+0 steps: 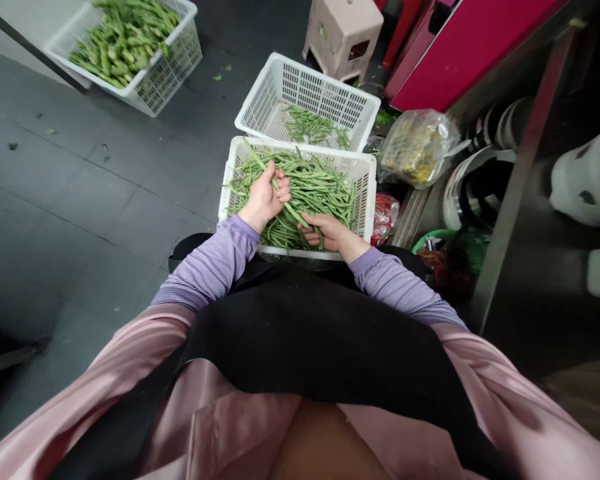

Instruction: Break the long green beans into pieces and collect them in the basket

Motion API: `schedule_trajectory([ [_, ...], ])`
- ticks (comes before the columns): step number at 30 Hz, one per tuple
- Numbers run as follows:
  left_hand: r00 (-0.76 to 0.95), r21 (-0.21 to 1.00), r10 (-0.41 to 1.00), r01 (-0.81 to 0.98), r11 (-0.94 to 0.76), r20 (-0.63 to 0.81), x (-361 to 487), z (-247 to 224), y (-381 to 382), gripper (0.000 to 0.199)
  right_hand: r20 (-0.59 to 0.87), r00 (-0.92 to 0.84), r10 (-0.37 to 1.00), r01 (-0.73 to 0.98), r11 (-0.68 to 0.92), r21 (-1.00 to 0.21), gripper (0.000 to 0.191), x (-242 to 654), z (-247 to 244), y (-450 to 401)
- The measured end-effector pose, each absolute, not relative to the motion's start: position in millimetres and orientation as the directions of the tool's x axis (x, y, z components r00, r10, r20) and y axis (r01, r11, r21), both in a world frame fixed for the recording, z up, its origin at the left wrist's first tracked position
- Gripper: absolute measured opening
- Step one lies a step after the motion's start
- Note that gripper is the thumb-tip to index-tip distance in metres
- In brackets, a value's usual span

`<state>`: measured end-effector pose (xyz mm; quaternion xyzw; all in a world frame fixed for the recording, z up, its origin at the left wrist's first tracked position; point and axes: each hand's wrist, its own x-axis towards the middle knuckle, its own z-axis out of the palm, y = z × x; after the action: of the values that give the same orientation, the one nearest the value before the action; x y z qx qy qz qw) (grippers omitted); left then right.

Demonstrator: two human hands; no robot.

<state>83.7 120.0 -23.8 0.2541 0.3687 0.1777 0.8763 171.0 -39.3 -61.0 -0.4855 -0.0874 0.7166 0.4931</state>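
Observation:
A long green bean (293,212) runs slantwise between my two hands, over a white basket (223,200) heaped with green beans (325,190). My left hand (269,193) is closed round its upper part, and the bean's far end sticks out past the thumb toward the basket's back left. Lower and to the right, my right hand (325,233) pinches the near end between thumb and fingers. Behind stands a second white basket (307,73) with a small pile of beans (307,125) on its bottom.
A basket (167,80) of thicker green pods (125,40) stands at the back left. A plastic stool (343,33) is behind the baskets. To the right are a clear bag (420,147), a red bag (384,217), stacked buckets (480,190) and a metal shelf edge (523,173).

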Motion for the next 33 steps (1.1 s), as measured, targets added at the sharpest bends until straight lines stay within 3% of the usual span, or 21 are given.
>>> schedule_trajectory([
  [5, 0.649, 0.583, 0.542, -0.182, 0.792, -0.534, 82, -24, 128, 0.044, -0.629, 0.029, 0.777, -0.622, -0.479, -0.619, 0.038, 176, -60, -41],
  [13, 0.694, 0.704, 0.531, -0.049, 0.709, -0.486, 91, -44, 94, 0.044, -0.653, -0.047, 0.756, -0.677, -0.505, -0.535, 0.038, 172, -55, -36],
  [16, 0.637, 0.83, 0.651, -0.032, 0.557, -0.413, 91, -55, 106, 0.042, -0.689, 0.005, 0.725, -0.705, -0.486, -0.517, 0.042, 170, -56, -35],
  [20, 0.584, 0.966, 0.792, -0.046, 0.253, -0.179, 82, -48, 117, 0.04, -0.69, 0.194, 0.697, -0.772, -0.326, -0.546, 0.044, 177, -58, -32],
  [25, 0.714, 0.993, 0.692, -0.045, -0.108, 0.107, 60, -18, 72, 0.042, -0.718, 0.465, 0.518, -0.816, -0.063, -0.574, 0.042, 204, -65, -28],
  [28, 0.758, 0.998, 0.65, -0.051, -0.024, 0.055, 57, -14, 61, 0.039, -0.769, 0.451, 0.453, -0.838, -0.081, -0.54, 0.039, 209, -66, -29],
  [33, 0.783, 0.906, 0.547, 0.047, 0.42, -0.295, 74, -36, 82, 0.034, -0.757, 0.058, 0.651, -0.804, -0.419, -0.422, 0.041, 188, -51, -34],
])
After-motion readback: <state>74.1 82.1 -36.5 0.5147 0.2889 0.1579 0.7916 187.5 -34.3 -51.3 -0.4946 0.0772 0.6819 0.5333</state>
